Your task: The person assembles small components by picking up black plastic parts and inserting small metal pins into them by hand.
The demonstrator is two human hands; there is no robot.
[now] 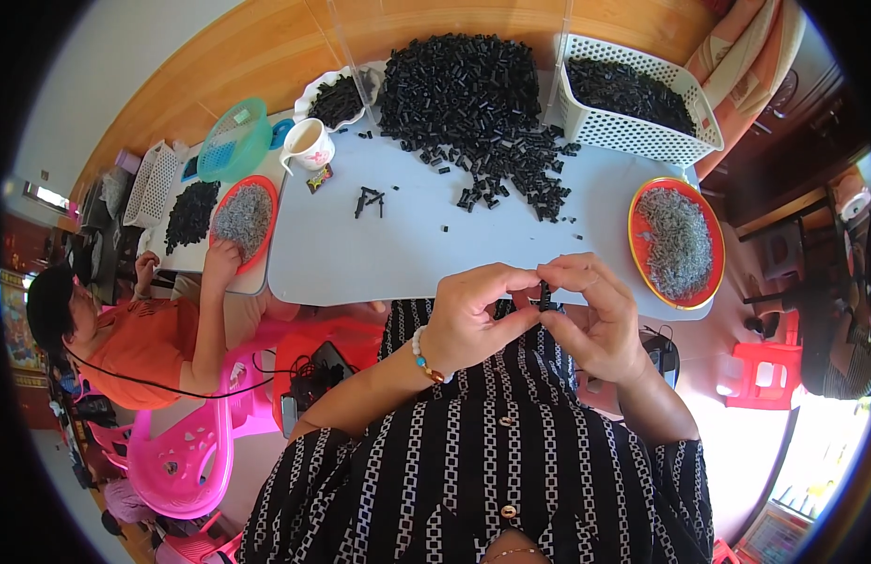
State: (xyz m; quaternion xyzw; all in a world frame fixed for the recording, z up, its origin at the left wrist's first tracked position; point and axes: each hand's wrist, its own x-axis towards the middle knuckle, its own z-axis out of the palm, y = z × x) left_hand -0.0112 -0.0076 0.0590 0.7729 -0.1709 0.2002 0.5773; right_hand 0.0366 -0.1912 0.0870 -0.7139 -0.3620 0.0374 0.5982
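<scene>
Over the near edge of the table, both hands are raised close together in front of me. My left hand (481,305) and my right hand (595,315) pinch a small dark plastic piece (545,297) between thumbs and fingers. It stands roughly upright, and the fingertips hide part of it. A large heap of short black plastic parts (459,89) spreads beyond the hands. A few longer black pieces (368,200) lie to the left of it. On the right, a red plate (682,303) with a yellow rim bears a mound of tiny silvery pieces (678,246).
A white perforated basket (633,137) of black parts stands at the back right. A mug (309,148), a small wrapped packet (320,179) and a scalloped bowl (306,101) are at the back left. A person in orange (154,352) works at the left beside another red plate (269,240).
</scene>
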